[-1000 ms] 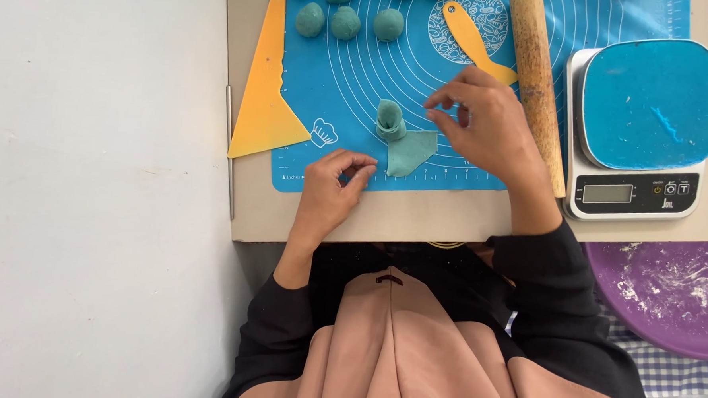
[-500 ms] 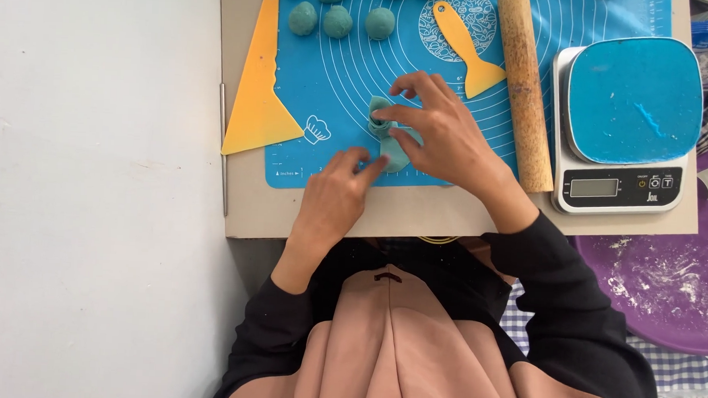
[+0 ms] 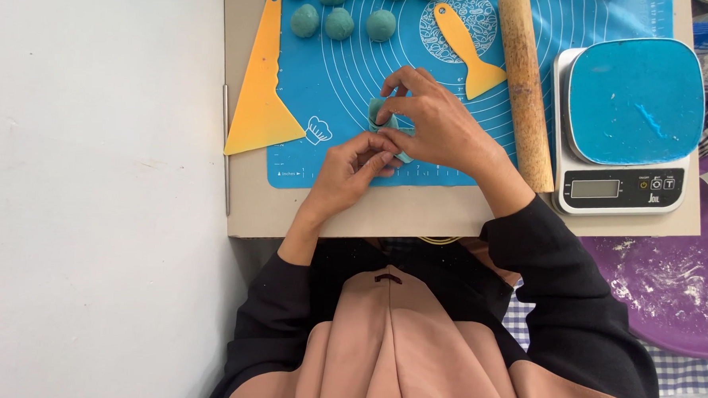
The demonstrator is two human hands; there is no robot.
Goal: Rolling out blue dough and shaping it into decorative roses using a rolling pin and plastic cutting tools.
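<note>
Head view: looking straight down on a small work table and the person's two hands.
Dough piece: a teal strip of dough (image 3: pixel 377 115), partly rolled up, lies on the blue mat near its front edge; most of it is hidden under the fingers.
Right hand: the right hand (image 3: pixel 437 127) arches over the dough piece, thumb and forefinger pinched narrow on its upper end.
Left hand: the left hand (image 3: pixel 351 171) comes in from below, fingertips bunched close together and touching the lower end of the dough piece, just beside the right hand.
Mat: a blue baking mat (image 3: pixel 344 63) with white ring lines covers the middle of the board.
Board: a tan board (image 3: pixel 417 214) lies under the mat, its front edge toward the person.
Dough balls: teal dough balls (image 3: pixel 339 23) sit in rows at the far end of the mat, well apart from the hands.
Scrapers: a large yellow scraper (image 3: pixel 261 91) lies on the left edge of the mat; a small yellow spatula (image 3: pixel 468 49) lies above the right hand.
Rolling pin: a wooden rolling pin (image 3: pixel 526 87) lies lengthwise between the mat's middle and the scale.
Scale: a kitchen scale (image 3: pixel 621 187) with a blue top stands at the right of the board.
Basin: a purple floured basin (image 3: pixel 676 293) sits low right, beside the person's sleeve.
</note>
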